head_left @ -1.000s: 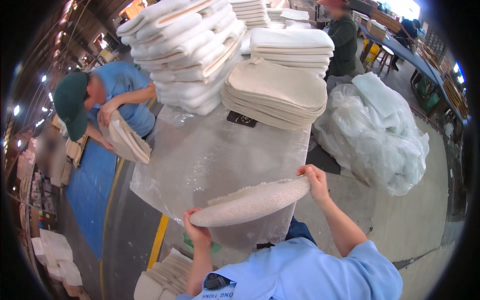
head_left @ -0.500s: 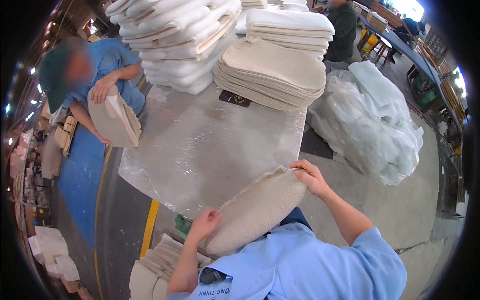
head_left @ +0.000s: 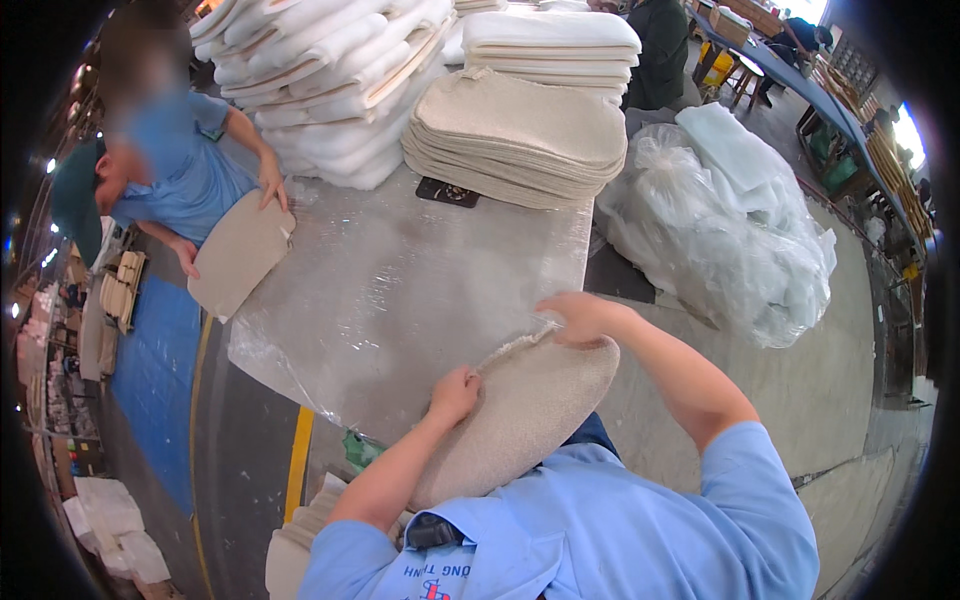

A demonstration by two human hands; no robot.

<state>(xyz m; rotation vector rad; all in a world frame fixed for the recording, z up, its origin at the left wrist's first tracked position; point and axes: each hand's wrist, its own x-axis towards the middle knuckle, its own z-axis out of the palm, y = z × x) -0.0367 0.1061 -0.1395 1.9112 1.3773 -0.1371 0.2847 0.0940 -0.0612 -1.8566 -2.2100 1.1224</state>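
Note:
A beige, woven-looking fabric cover (head_left: 530,410) with rounded ends rests tilted against my body at the table's front edge. My left hand (head_left: 456,396) is closed on its upper edge, near the middle. At the far right end of that edge my right hand (head_left: 580,318) is bent over the corner with its fingers closed on it, a little smeared by motion. A frayed, whitish strip shows along the edge between my hands. What lies inside the cover is hidden.
A plastic-wrapped table (head_left: 400,270) bears a stack of beige covers (head_left: 515,135), a tall pile of white pads (head_left: 330,85) and a dark card (head_left: 447,192). Across the left corner a co-worker holds a beige piece (head_left: 240,255). A bulky clear plastic bag (head_left: 720,230) stands right.
My left hand has moved up and right along the cover's edge. My right hand has shifted left over the corner. The co-worker has turned their beige piece flatter.

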